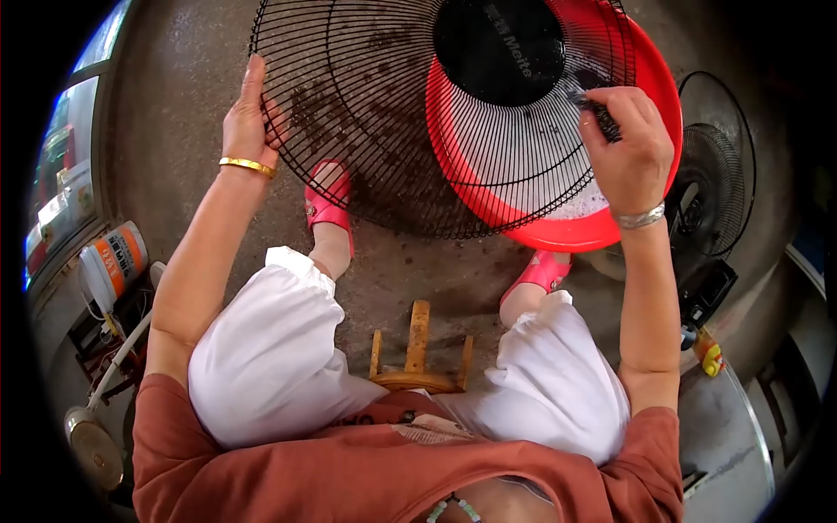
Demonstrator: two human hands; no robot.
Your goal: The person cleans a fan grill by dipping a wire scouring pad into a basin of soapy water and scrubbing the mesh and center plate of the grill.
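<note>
A round black fan grille (pixel 349 105) with a solid black centre cap (pixel 499 48) is held tilted in front of me, partly over a red basin (pixel 562 234). My left hand (pixel 248 122) is closed around the grille's left rim, its thumb pointing up along the edge. In my right hand (pixel 635 144) is a dark, wiry scrubber (pixel 603 120), pinched against the wires to the right of the cap. White suds (pixel 582 206) show inside the basin, below the grille. Wet drops cling to parts of the wires.
On the right stands a black fan (pixel 711 192). A small wooden stool (pixel 418 349) is between my legs, with pink shoes (pixel 328 200) on the concrete floor. A white and orange package (pixel 118 261) is at left; a grey table (pixel 728 436) at lower right.
</note>
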